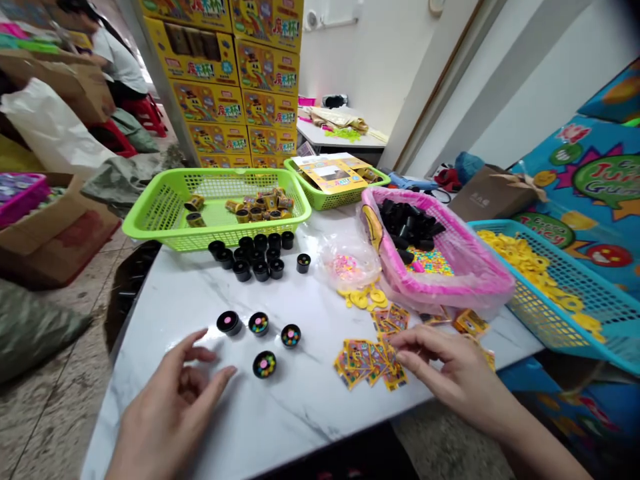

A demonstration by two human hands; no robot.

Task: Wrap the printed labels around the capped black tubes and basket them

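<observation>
My left hand [167,400] is open above the white table, thumb and fingers apart, with nothing in it. Just beyond it stand several small black cups [265,365], filled with coloured candy beads; pink discs show on top in some. My right hand [450,367] is at the right edge of a loose pile of small printed labels [357,360]. Its thumb and index finger are pinched at one label's edge. Farther back, more black cups [260,270] stand grouped near the green basket, with a single cup [303,263] set apart.
A green basket [170,230] holds wrapped cups. A pink lined basket [465,287] contains black cups and beads. Yellow rings [367,298] lie near a plastic bag of pink pieces [345,263]. A blue basket [615,333] stands right. Yellow boxes [210,103] are stacked behind; a person [110,53] sits far left.
</observation>
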